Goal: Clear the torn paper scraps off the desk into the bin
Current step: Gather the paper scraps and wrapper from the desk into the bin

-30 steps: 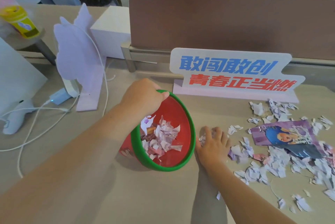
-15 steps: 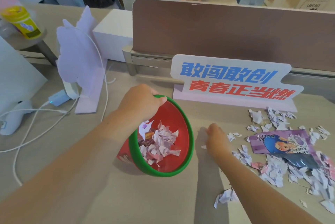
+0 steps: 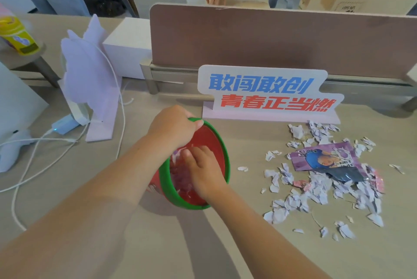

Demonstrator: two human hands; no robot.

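**Scraps lie to the right of the bin**

Your left hand [image 3: 173,127] grips the bin [image 3: 223,154] rim, fingers curled over it, tilting its mouth rightward. Your right hand [image 3: 203,172] is inside; whether its fingers hold paper, you cannot tell. The paper scraps [image 3: 320,190] remain on the surface [image 3: 180,245] further right, nearer your right hand.

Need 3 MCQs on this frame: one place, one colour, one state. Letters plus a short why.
1. Where is the right hand?
A. inside the bin
B. on the sign
C. on the cable

2. What colour is the rim of the bin?
A. blue
B. green
C. yellow

3. What state is the desk in?
A. all scraps gone
B. scraps remain on its right side
C. bin tipped over empty

A: the hand reaches in past the rim.
B: a green band rings the red interior.
B: many torn pieces lie right of the bin.
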